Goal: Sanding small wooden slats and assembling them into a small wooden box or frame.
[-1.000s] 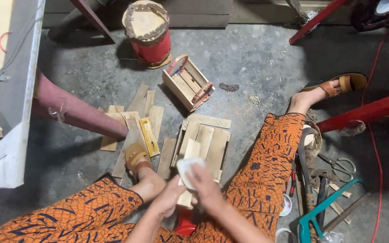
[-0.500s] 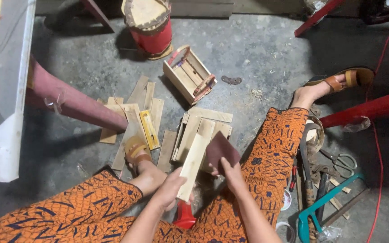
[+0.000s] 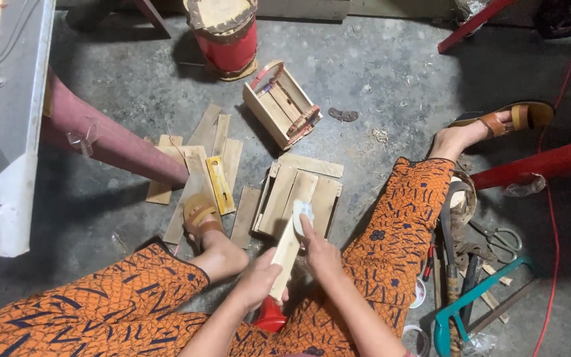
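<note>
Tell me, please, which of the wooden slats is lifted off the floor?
The slat gripped by the left hand, with the right hand against it; the other slats lie flat on the floor.

Since half a second ago, the right hand (image 3: 320, 250) has slid its pale sanding pad (image 3: 302, 215) toward twelve o'clock, up the wooden strip (image 3: 287, 251), whose far end has swung slightly toward one o'clock.

Pale wooden slat (image 3: 286, 254) tilted upright, white pad (image 3: 302, 215) against top.

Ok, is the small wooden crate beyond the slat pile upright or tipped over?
Upright. The wooden crate rests on its base on the concrete floor, open top facing the camera, handle across it.
</note>
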